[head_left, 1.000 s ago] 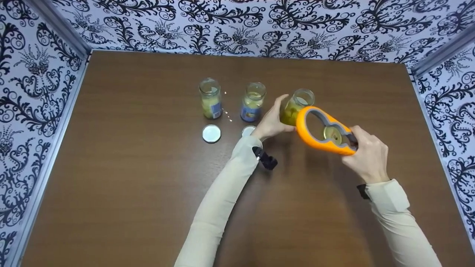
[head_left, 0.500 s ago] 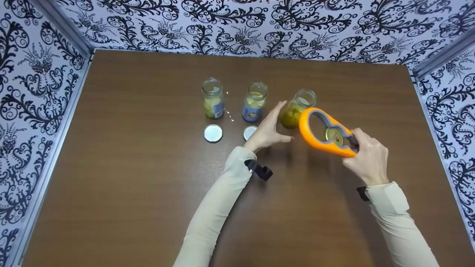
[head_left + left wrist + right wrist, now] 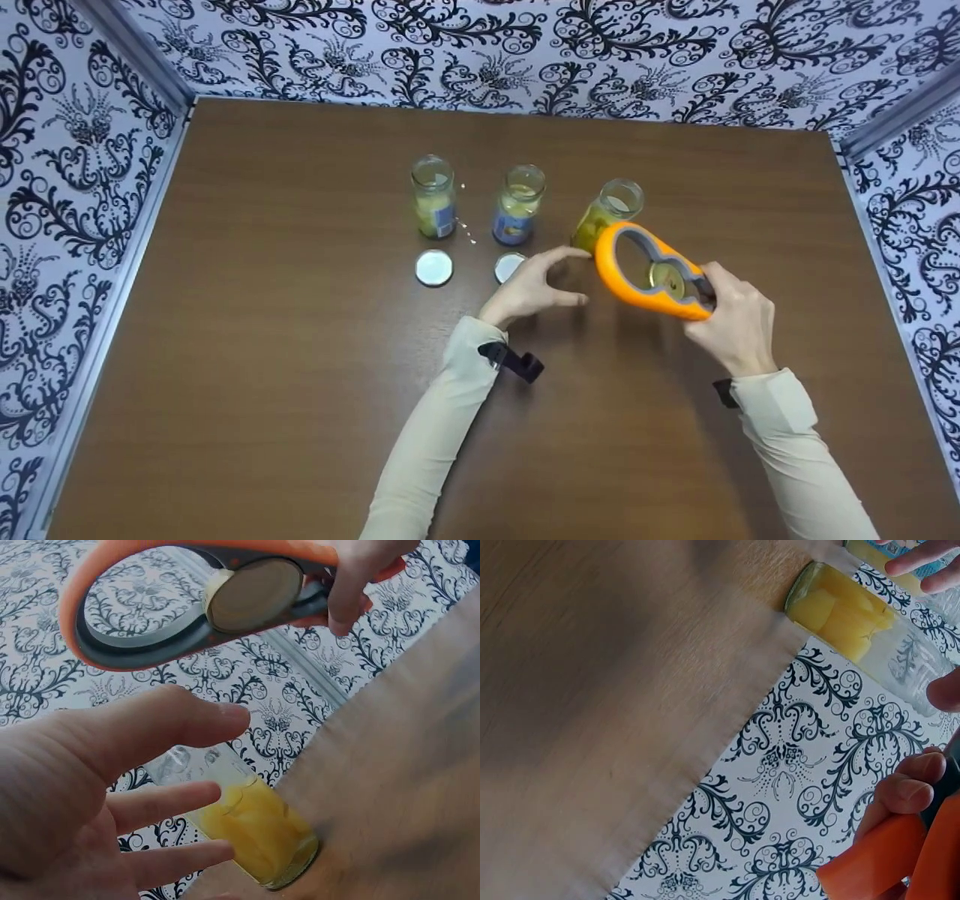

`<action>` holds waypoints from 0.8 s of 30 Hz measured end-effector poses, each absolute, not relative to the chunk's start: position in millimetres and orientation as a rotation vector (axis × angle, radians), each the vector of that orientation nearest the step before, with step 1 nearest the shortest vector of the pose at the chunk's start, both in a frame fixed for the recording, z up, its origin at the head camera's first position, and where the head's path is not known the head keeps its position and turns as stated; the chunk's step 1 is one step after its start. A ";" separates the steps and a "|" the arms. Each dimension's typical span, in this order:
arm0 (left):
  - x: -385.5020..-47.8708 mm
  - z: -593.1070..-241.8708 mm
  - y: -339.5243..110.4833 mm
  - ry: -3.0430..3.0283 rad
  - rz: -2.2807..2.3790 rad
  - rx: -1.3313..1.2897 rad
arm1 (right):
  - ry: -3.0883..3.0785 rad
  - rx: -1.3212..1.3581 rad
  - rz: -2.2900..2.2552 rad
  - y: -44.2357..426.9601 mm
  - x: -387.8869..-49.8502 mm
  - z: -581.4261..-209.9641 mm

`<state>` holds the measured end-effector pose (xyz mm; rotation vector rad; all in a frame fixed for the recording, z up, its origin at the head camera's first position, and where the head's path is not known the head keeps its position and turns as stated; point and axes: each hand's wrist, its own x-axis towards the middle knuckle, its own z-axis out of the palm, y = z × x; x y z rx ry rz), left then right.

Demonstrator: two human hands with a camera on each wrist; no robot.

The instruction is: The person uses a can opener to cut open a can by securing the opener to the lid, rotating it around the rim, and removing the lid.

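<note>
My right hand (image 3: 735,319) grips the handle end of an orange and grey jar opener (image 3: 616,279), held up above the table. A gold metal lid (image 3: 667,280) is caught in the opener's inner notches. Behind it stands an uncapped glass jar (image 3: 621,196) with yellow-green contents; in the left wrist view its yellow pieces (image 3: 262,832) show through the glass. My left hand (image 3: 529,287) is apart from this jar, thumb and fingers spread with nothing between them. It hovers close to a white lid (image 3: 508,267), partly covering it.
Two more uncapped jars stand to the left, a blue-labelled middle jar (image 3: 517,206) and a left jar (image 3: 433,199). Another white lid (image 3: 433,268) lies before the left jar. Small white bits (image 3: 466,229) are scattered between them. Patterned walls (image 3: 480,60) border the brown table (image 3: 262,337).
My left hand has come off the right jar and drawn back toward the front left. The right hand keeps the opener and lid raised, shifting only slightly.
</note>
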<state>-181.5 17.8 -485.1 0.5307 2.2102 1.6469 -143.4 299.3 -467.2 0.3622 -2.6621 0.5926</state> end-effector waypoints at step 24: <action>-146.6 -522.9 34.1 1.029 2.340 -0.077 | -2.640 0.584 0.556 267.6 -144.9 -491.8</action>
